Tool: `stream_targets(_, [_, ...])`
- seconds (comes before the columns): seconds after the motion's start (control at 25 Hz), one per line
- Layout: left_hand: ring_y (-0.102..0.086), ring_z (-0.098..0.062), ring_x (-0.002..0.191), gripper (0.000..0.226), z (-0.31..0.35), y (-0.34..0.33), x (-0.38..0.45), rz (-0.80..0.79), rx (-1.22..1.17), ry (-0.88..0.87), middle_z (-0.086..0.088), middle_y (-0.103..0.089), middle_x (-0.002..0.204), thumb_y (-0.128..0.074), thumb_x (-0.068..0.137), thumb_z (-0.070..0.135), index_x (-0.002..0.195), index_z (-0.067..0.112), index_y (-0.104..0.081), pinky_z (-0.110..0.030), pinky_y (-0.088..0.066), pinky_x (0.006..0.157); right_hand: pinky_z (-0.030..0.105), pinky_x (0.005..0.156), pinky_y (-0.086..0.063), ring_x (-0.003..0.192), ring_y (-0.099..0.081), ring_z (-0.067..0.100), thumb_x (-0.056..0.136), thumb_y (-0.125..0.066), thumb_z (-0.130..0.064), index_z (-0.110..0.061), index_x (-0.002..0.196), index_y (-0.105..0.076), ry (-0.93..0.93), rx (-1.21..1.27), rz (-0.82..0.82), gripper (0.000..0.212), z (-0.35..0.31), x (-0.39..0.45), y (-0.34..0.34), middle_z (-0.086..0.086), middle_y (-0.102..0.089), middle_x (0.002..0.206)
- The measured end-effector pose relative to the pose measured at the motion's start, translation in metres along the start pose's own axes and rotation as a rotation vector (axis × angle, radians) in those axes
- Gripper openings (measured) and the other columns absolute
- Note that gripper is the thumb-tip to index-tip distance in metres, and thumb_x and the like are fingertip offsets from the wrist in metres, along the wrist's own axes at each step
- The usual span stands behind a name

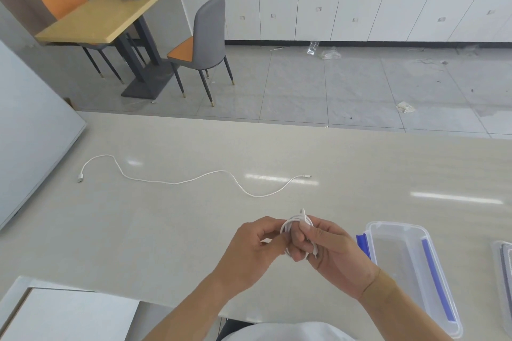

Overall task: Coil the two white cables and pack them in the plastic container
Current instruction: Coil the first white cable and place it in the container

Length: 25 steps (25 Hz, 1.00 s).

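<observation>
One white cable is wound into a small coil and held above the pale table between both hands. My left hand pinches the coil from the left; my right hand has its fingers wrapped through it, hiding most of the loops. A second white cable lies uncoiled in a wavy line across the table further back, a plug at each end. The clear plastic container with blue clips stands open at the right, just beside my right hand, with nothing in it.
The pale table ends at a far edge, beyond which are a tiled floor, a grey chair and white cabinets. A container lid lies at the right edge. A white board leans at the left.
</observation>
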State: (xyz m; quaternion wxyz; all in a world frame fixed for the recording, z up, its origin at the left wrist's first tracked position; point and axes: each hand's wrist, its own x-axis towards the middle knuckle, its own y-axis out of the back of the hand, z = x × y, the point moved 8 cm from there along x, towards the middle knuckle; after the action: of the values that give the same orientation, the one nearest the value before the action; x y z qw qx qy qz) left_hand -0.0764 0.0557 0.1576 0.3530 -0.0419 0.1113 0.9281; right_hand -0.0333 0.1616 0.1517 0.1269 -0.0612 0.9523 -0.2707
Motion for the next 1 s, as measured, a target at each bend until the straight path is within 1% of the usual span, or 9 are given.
stream_targets(0.08, [-0.073, -0.017, 0.080, 0.019, 0.000, 0.001, 0.000, 0.060, 0.075, -0.053, 0.003, -0.075, 0.082, -0.057, 0.097, 0.029, 0.090, 0.033, -0.076, -0.036, -0.060, 0.080, 0.022, 0.070, -0.047, 0.069, -0.050, 0.022, 0.096, -0.049, -0.020, -0.008, 0.068, -0.053, -0.001, -0.052, -0.003, 0.031, 0.000, 0.000, -0.001, 0.010, -0.045, 0.072])
stream_targets(0.2, [-0.073, -0.016, 0.072, 0.021, 0.000, 0.006, 0.000, 0.179, 0.147, -0.113, 0.004, -0.073, 0.081, -0.059, 0.099, 0.022, 0.090, 0.035, -0.072, -0.021, -0.055, 0.068, 0.027, 0.075, -0.045, 0.072, -0.053, 0.020, 0.096, -0.052, -0.021, -0.009, 0.071, -0.056, 0.021, -0.139, 0.063, 0.028, 0.003, 0.002, 0.000, 0.003, -0.051, 0.069])
stream_targets(0.36, [-0.069, -0.009, 0.078, 0.019, -0.003, 0.014, 0.000, 0.306, 0.285, -0.122, 0.012, -0.070, 0.085, -0.059, 0.094, 0.016, 0.092, 0.030, -0.071, -0.018, -0.054, 0.068, 0.031, 0.077, -0.038, 0.077, -0.048, 0.019, 0.096, -0.050, -0.032, -0.011, 0.073, -0.053, 0.106, -0.420, 0.246, 0.032, 0.004, -0.001, 0.009, 0.005, -0.051, 0.076])
stream_targets(0.44, [-0.065, -0.006, 0.080, 0.016, -0.003, 0.016, 0.000, 0.332, 0.350, -0.136, 0.016, -0.067, 0.087, -0.058, 0.092, 0.017, 0.092, 0.029, -0.068, -0.013, -0.051, 0.067, 0.027, 0.077, -0.046, 0.076, -0.056, 0.017, 0.100, -0.051, -0.031, -0.010, 0.075, -0.058, 0.110, -0.511, 0.322, 0.033, 0.004, -0.002, 0.015, 0.000, -0.058, 0.075])
stream_targets(0.56, [-0.060, -0.001, 0.070, 0.014, -0.015, 0.016, 0.004, 0.277, 0.270, -0.044, 0.017, -0.067, 0.083, -0.056, 0.093, 0.020, 0.088, 0.028, -0.068, -0.011, -0.045, 0.063, 0.026, 0.074, -0.061, 0.075, -0.070, 0.015, 0.101, -0.054, -0.014, -0.007, 0.093, -0.066, 0.073, -0.423, 0.414, 0.016, 0.009, -0.002, 0.025, 0.001, -0.071, 0.072])
stream_targets(0.64, [-0.059, -0.003, 0.068, 0.015, -0.026, 0.013, 0.007, 0.209, 0.189, 0.052, 0.014, -0.070, 0.079, -0.055, 0.093, 0.026, 0.087, 0.028, -0.069, -0.021, -0.050, 0.066, 0.028, 0.071, -0.063, 0.072, -0.072, 0.015, 0.100, -0.056, -0.011, -0.009, 0.103, -0.061, 0.051, -0.375, 0.448, 0.006, 0.013, -0.002, 0.029, 0.005, -0.074, 0.072])
stream_targets(0.72, [-0.064, -0.008, 0.075, 0.018, -0.032, 0.010, 0.008, 0.156, 0.122, 0.103, 0.012, -0.073, 0.080, -0.053, 0.091, 0.030, 0.086, 0.029, -0.070, -0.031, -0.054, 0.074, 0.034, 0.073, -0.064, 0.074, -0.073, 0.017, 0.100, -0.056, -0.010, -0.016, 0.109, -0.059, 0.033, -0.367, 0.461, 0.012, 0.016, -0.002, 0.029, 0.009, -0.075, 0.076])
stream_targets(0.88, [-0.067, -0.003, 0.077, 0.009, -0.031, 0.008, 0.005, 0.126, 0.096, 0.081, 0.016, -0.074, 0.081, -0.063, 0.091, 0.035, 0.088, 0.033, -0.071, -0.013, -0.050, 0.069, 0.040, 0.077, -0.064, 0.078, -0.072, 0.020, 0.099, -0.057, -0.012, -0.022, 0.102, -0.070, 0.046, -0.539, 0.490, 0.016, 0.014, -0.004, 0.031, 0.004, -0.075, 0.079])
stream_targets(1.0, [-0.067, -0.002, 0.074, 0.009, -0.029, 0.014, 0.007, 0.144, 0.158, 0.060, 0.017, -0.074, 0.080, -0.067, 0.093, 0.027, 0.086, 0.030, -0.071, -0.011, -0.048, 0.066, 0.037, 0.067, -0.064, 0.076, -0.072, 0.023, 0.098, -0.058, -0.013, -0.017, 0.092, -0.068, 0.063, -0.615, 0.520, 0.012, 0.012, -0.003, 0.031, 0.004, -0.075, 0.078])
